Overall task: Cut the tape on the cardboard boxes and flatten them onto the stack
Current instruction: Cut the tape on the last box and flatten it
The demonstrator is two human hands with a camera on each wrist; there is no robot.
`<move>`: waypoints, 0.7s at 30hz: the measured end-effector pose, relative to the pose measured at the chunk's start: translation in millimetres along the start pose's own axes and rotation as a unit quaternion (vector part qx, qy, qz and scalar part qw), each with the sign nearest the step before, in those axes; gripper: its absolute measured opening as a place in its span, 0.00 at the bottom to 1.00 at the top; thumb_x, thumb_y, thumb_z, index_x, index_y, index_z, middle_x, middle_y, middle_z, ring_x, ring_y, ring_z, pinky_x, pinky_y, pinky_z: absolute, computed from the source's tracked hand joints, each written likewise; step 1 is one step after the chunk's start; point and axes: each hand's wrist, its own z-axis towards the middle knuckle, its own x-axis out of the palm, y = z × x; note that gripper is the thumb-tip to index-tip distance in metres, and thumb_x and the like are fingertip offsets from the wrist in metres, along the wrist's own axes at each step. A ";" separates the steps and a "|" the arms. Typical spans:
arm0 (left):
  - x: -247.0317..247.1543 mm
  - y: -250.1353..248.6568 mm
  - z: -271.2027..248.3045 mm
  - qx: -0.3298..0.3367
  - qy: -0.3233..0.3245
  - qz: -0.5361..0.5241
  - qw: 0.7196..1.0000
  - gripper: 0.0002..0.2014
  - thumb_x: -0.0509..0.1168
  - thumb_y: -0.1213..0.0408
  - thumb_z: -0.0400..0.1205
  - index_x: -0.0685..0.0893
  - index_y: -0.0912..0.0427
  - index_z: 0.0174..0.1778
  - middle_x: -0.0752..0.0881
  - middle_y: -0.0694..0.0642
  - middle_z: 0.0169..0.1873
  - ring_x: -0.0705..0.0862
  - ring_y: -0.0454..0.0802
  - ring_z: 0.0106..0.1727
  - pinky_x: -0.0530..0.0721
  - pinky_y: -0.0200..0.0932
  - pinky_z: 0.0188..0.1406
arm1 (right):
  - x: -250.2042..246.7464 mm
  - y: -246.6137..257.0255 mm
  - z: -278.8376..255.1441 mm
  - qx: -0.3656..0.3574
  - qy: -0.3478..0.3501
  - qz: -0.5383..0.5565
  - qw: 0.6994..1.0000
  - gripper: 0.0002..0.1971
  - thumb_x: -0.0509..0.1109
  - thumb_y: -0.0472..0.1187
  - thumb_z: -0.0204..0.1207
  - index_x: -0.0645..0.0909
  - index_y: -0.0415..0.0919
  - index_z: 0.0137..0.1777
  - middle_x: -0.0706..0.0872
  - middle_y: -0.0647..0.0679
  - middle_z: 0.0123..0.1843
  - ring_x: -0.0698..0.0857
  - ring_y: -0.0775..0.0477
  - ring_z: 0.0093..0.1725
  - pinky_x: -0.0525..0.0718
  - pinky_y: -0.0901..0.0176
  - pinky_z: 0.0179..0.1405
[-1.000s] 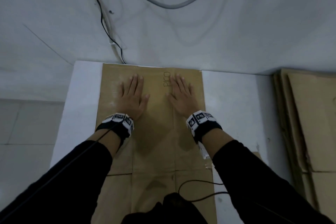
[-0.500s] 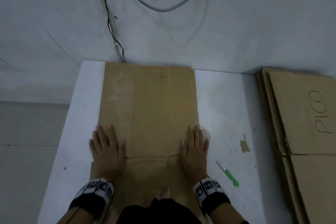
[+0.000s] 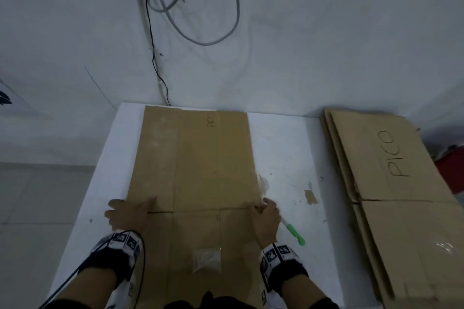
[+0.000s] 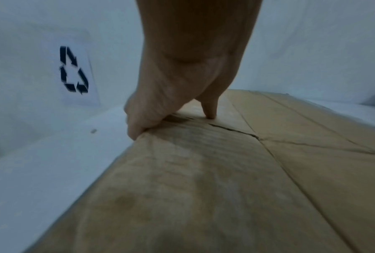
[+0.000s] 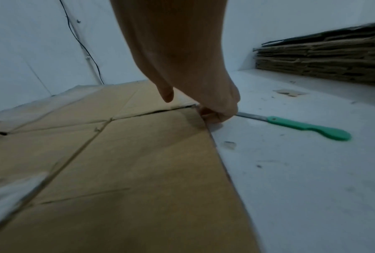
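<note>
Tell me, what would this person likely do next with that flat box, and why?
Probably lift the flattened box by its two side edges and carry it right onto the stack. The left hand already curls its fingers under the left edge, the right hand grips the right edge, and the box lies flat on the table. The knife lies unused.
</note>
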 end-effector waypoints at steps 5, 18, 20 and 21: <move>-24.1 36.3 -22.9 0.155 0.084 0.031 0.984 0.22 0.59 0.55 0.87 0.72 0.72 0.66 0.80 0.72 0.63 0.79 0.70 0.63 0.72 0.59 0.64 | -14.0 -32.9 -14.1 -0.026 0.017 -0.058 0.998 0.18 0.68 0.52 0.79 0.80 0.38 0.58 0.83 0.37 0.53 0.81 0.35 0.57 0.79 0.47 0.57; -34.0 101.7 -94.5 0.213 0.113 -0.055 0.969 0.16 0.64 0.66 0.84 0.80 0.72 0.65 0.84 0.72 0.53 0.80 0.65 0.55 0.73 0.58 0.63 | -56.4 -65.4 -96.1 0.063 0.033 0.057 0.996 0.14 0.57 0.48 0.88 0.73 0.45 0.68 0.83 0.41 0.58 0.81 0.37 0.65 0.72 0.52 0.70; -33.7 104.6 -98.6 0.180 0.122 -0.064 0.974 0.18 0.62 0.73 0.84 0.76 0.79 0.68 0.79 0.78 0.63 0.76 0.72 0.66 0.67 0.57 0.69 | -64.3 -70.0 -117.3 0.034 0.025 0.064 0.997 0.14 0.57 0.50 0.88 0.73 0.47 0.68 0.84 0.46 0.53 0.81 0.41 0.56 0.75 0.56 0.61; -36.1 106.0 -103.4 0.175 0.137 -0.065 0.973 0.18 0.62 0.76 0.83 0.74 0.82 0.68 0.76 0.81 0.65 0.73 0.75 0.69 0.65 0.57 0.70 | -67.6 -74.2 -128.2 0.010 0.019 0.066 0.998 0.15 0.57 0.53 0.87 0.73 0.51 0.69 0.84 0.49 0.50 0.81 0.44 0.53 0.75 0.56 0.58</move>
